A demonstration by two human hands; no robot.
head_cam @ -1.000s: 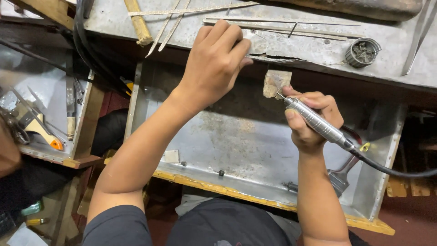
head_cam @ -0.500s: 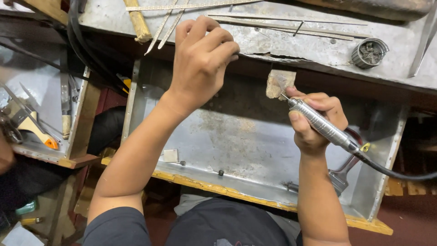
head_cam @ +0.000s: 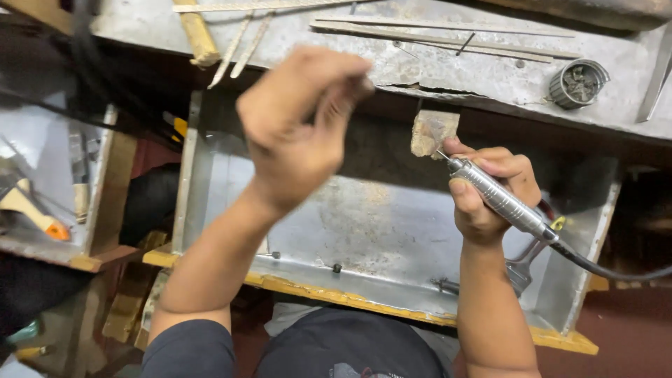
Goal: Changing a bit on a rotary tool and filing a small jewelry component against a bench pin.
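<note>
My right hand (head_cam: 486, 185) grips a silver rotary handpiece (head_cam: 498, 199) with a black cable trailing to the right. Its tip rests against a small wooden bench peg (head_cam: 432, 131) that juts from the workbench edge. My left hand (head_cam: 301, 129) is raised and blurred in front of the bench, fingers pinched together near the bench's cracked edge. Whether it holds something small I cannot tell. Below both hands lies a metal catch tray (head_cam: 364, 245) with a yellow front rim.
On the grey bench top (head_cam: 448, 66) lie thin metal rods (head_cam: 434, 31), a wooden-handled tool (head_cam: 196, 31) and a small round tin of bits (head_cam: 577, 82). A side drawer (head_cam: 49, 189) at the left holds hand tools, one with an orange handle.
My left hand has lifted off the bench top and drawn back toward me, now blurred in motion. The right hand stays at the peg with the handpiece.
</note>
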